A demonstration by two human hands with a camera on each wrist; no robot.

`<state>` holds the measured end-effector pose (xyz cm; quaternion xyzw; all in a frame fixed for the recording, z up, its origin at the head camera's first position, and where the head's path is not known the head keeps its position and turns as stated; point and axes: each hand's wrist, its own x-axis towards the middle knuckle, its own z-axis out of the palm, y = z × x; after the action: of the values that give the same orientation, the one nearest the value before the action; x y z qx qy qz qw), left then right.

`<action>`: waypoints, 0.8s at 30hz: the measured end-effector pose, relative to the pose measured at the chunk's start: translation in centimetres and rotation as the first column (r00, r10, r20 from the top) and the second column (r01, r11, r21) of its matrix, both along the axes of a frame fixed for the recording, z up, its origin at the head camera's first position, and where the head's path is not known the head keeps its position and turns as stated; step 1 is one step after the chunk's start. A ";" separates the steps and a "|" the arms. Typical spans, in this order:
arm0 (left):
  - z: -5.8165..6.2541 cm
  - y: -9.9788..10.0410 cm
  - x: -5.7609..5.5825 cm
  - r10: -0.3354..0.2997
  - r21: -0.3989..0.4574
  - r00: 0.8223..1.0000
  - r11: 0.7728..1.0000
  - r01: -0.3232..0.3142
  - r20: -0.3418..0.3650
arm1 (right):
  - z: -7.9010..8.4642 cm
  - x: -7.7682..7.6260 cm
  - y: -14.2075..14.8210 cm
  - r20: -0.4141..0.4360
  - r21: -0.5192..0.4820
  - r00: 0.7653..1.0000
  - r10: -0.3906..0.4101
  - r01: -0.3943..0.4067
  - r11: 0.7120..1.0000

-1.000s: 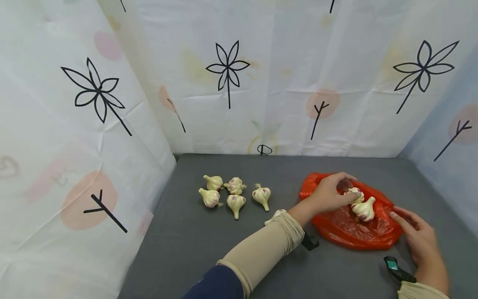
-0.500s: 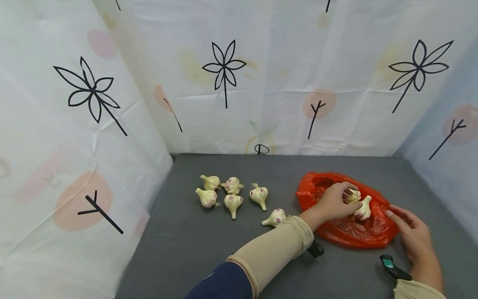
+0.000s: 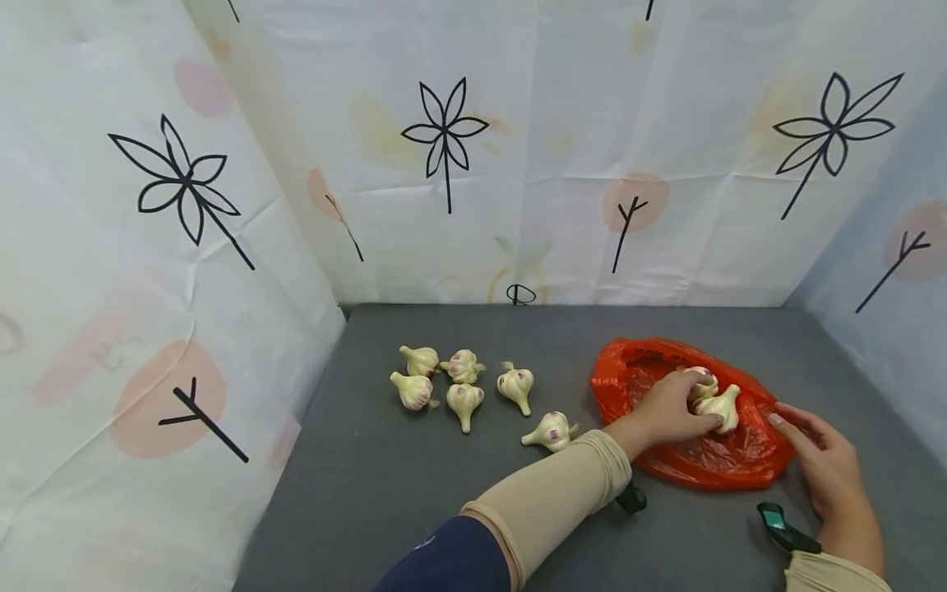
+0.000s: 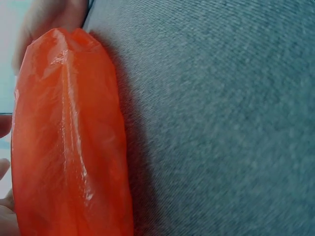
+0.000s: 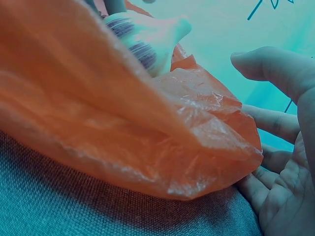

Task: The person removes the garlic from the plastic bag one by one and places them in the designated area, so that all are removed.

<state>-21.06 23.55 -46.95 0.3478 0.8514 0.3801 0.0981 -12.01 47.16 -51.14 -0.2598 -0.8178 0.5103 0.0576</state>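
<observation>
A red plastic bag (image 3: 688, 464) lies with its mouth open on the grey table, two garlic bulbs showing inside. My left hand (image 3: 669, 409) reaches over the near rim, fingers and thumb around the nearer garlic bulb (image 3: 725, 404). Just behind it sits the other garlic bulb (image 3: 701, 378), partly covered by the fingers. At the bag's right edge, my right hand (image 3: 829, 460) rests against the plastic. In the right wrist view its fingers are extended behind the bag, and the thumb (image 5: 261, 64) stands apart from it. The left wrist view mostly shows the bag's outer side (image 4: 74, 137).
Several garlic bulbs (image 3: 464, 403) lie grouped on the left of the table (image 3: 370, 510). A single garlic bulb (image 3: 551, 431) lies closer to the left forearm. Patterned white cloth (image 3: 562, 230) walls in the back and sides.
The left hand has shifted slightly right and down inside the bag, from the rear bulb to the nearer one. The right hand stays at the bag's edge.
</observation>
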 end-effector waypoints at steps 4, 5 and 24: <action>-0.7 0.4 0.1 0.002 -0.007 1.000 1.000 -0.002 0.008 | -0.2 0.1 0.0 -0.012 0.013 1.000 0.008 -0.008 1.000; -0.8 0.4 0.2 0.002 -0.002 1.000 1.000 -0.002 0.012 | -0.2 0.1 0.0 -0.015 0.014 1.000 0.008 -0.007 1.000; -2.0 1.2 0.3 -0.058 -0.062 0.995 0.997 0.053 -0.082 | 0.1 0.2 0.1 0.009 -0.017 1.000 0.018 -0.018 1.000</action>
<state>-20.79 24.78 -48.98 0.3840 0.8558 0.3365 0.0831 -11.77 47.24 -51.09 -0.2552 -0.8160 0.5166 0.0470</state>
